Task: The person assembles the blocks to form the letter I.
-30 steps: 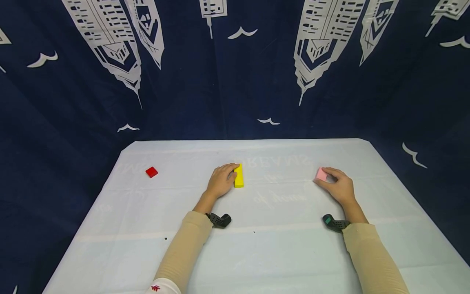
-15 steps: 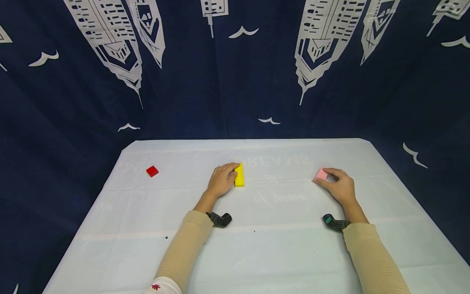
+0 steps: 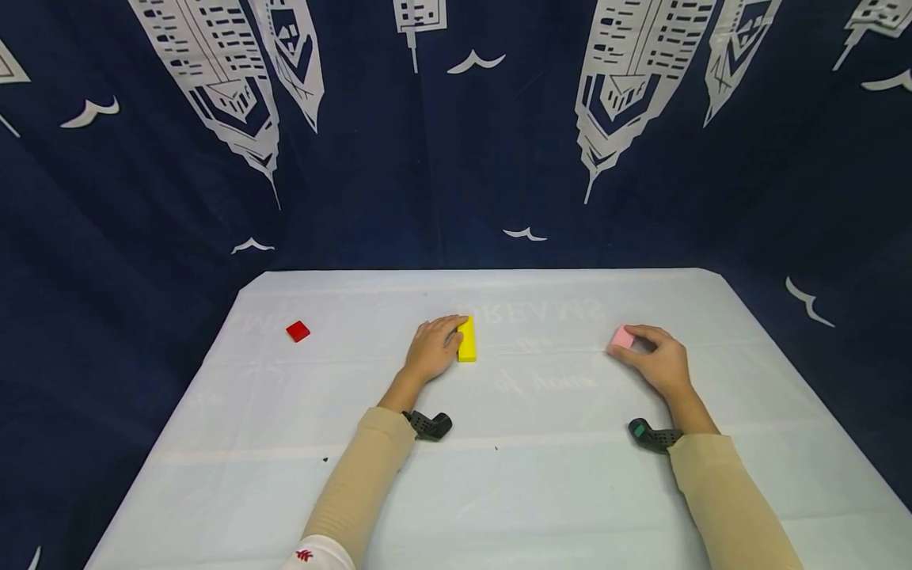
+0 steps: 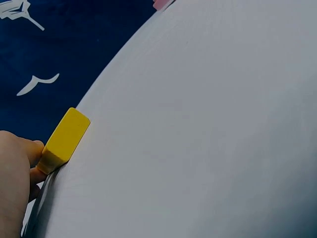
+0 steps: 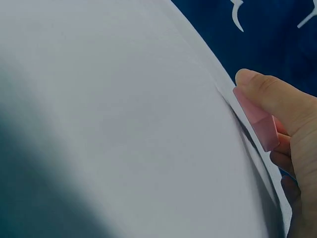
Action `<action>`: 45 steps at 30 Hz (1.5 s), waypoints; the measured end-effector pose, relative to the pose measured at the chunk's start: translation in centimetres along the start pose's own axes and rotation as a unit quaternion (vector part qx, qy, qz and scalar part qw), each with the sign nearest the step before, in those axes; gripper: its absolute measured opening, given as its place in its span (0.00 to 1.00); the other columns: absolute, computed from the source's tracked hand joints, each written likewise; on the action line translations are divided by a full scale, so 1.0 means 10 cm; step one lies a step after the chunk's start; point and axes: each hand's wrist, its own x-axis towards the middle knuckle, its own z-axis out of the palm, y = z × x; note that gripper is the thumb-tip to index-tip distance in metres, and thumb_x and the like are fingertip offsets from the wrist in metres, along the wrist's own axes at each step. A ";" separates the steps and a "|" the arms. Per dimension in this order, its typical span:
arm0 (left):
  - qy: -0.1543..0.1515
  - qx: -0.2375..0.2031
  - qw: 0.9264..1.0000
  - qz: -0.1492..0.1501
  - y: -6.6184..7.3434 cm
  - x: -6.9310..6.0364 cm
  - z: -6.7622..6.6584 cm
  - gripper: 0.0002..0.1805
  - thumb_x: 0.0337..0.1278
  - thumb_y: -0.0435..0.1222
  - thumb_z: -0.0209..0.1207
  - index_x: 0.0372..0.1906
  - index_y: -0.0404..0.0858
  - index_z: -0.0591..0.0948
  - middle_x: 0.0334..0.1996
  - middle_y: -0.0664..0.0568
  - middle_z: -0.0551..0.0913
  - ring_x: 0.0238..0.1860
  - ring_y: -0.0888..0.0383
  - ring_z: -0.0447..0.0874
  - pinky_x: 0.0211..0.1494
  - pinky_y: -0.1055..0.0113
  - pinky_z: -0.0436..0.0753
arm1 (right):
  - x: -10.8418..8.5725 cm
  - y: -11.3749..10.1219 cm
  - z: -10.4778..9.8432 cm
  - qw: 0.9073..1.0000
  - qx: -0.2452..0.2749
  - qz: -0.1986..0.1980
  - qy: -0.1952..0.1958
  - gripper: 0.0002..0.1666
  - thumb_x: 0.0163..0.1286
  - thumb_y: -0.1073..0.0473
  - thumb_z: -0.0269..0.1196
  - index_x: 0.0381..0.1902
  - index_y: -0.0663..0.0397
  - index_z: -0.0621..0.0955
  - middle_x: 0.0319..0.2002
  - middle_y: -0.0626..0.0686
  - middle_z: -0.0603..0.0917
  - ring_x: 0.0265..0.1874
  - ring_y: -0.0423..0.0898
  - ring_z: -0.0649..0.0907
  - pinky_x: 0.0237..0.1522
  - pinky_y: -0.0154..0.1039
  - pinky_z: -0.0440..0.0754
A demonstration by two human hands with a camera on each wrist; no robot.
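Observation:
Near the middle of the far half of the table, my left hand [image 3: 431,348] holds a long yellow block [image 3: 467,339] by its left side, thumb and fingertips against it. The left wrist view shows the same yellow block [image 4: 67,138] at the fingers, one end facing the camera. Farther right, a small pink block [image 3: 621,338] is pinched between the thumb and fingers of my right hand [image 3: 659,364]. In the right wrist view the thumb lies along the pink block [image 5: 257,121], close to the tabletop, with other fingers behind it. Whether it touches the cloth is unclear.
A small red block [image 3: 298,331] lies alone on the left of the white-covered table [image 3: 541,491]. Behind the table's far edge hangs a dark blue curtain [image 3: 356,198] with white building and bird prints. Tiny dark specks dot the cloth near the left forearm.

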 end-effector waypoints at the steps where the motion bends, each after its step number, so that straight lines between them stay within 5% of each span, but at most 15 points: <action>1: 0.000 0.000 1.000 0.000 0.00 0.00 0.00 0.23 0.75 0.43 0.45 0.70 0.48 0.70 0.69 0.51 0.69 0.71 0.54 0.61 0.76 0.52 0.50 | 0.00 -0.02 0.00 1.000 0.001 -0.005 -0.001 0.36 0.55 0.51 0.76 0.55 0.68 0.80 0.58 0.69 0.77 0.62 0.67 0.70 0.64 0.60 0.66; 45: 0.005 0.004 1.000 0.005 0.01 -0.02 0.00 0.23 0.74 0.43 0.46 0.69 0.47 0.71 0.69 0.51 0.70 0.71 0.53 0.62 0.75 0.50 0.50 | -0.14 -0.52 0.37 0.993 0.031 -0.099 -0.061 0.34 0.50 0.53 0.78 0.52 0.66 0.82 0.53 0.64 0.81 0.57 0.63 0.76 0.61 0.60 0.70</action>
